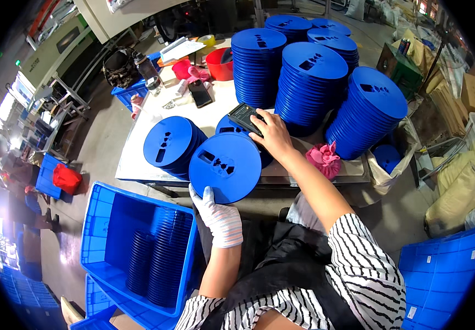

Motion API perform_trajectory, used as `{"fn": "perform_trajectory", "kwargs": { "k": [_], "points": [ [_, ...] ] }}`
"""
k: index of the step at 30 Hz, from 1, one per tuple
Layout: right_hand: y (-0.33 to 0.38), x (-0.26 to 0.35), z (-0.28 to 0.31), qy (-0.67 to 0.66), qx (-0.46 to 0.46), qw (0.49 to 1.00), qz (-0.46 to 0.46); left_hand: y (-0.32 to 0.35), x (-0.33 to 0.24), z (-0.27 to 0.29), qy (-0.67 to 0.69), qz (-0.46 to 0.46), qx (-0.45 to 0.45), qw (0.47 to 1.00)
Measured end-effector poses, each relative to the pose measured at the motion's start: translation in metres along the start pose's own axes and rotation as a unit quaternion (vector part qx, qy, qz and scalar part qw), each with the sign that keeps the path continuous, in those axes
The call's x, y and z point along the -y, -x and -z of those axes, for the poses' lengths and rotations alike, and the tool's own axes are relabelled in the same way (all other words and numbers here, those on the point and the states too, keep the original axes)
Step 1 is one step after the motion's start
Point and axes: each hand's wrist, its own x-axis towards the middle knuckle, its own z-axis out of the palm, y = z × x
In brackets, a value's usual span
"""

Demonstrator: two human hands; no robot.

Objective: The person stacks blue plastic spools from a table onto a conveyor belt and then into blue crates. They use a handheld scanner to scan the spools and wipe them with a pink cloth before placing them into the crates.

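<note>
From the head view, my gloved left hand [219, 215] pinches the lower rim of a flat blue reel [225, 168], holding it tilted over the table [138, 159] edge. My bare right hand [273, 133] closes around a black handheld scanner [244, 117] above a short reel stack [172, 144]. Tall stacks [309, 82] stand behind; the blue crate [100, 220] holds some reels, so I judge much remains.

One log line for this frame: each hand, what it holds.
left hand: gloved, holds blue reel at its lower edge | right hand: bare, on black handheld device | blue crate: reels stacked inside
</note>
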Motion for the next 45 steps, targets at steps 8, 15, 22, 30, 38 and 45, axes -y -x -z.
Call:
{"fn": "perform_trajectory", "kwargs": {
  "k": [8, 15, 22, 30, 38, 45],
  "points": [
    [0.003, -0.003, -0.001, 0.0, -0.003, 1.0, -0.007, -0.002, 0.003, -0.003, -0.011, -0.005, 0.016, 1.0],
    [0.004, -0.002, -0.004, 0.004, -0.016, 1.0, 0.003, -0.005, 0.007, -0.002, -0.02, -0.008, 0.0, 1.0],
    [0.003, -0.003, -0.003, 0.008, -0.019, 1.0, 0.004, 0.005, -0.001, -0.016, 0.021, 0.024, -0.01, 0.999],
    [-0.008, -0.003, 0.009, -0.144, -0.069, 0.985, -0.074, -0.005, 0.002, -0.024, 0.053, 0.033, -0.026, 0.998],
    [0.035, 0.017, 0.047, -0.338, -0.175, 0.917, -0.118, -0.027, 0.011, -0.044, 0.017, 0.037, -0.012, 0.999],
    [0.016, 0.012, 0.059, -0.189, -0.157, 0.968, -0.039, -0.032, 0.032, -0.071, -0.012, 0.038, 0.009, 0.999]
  ]
}}
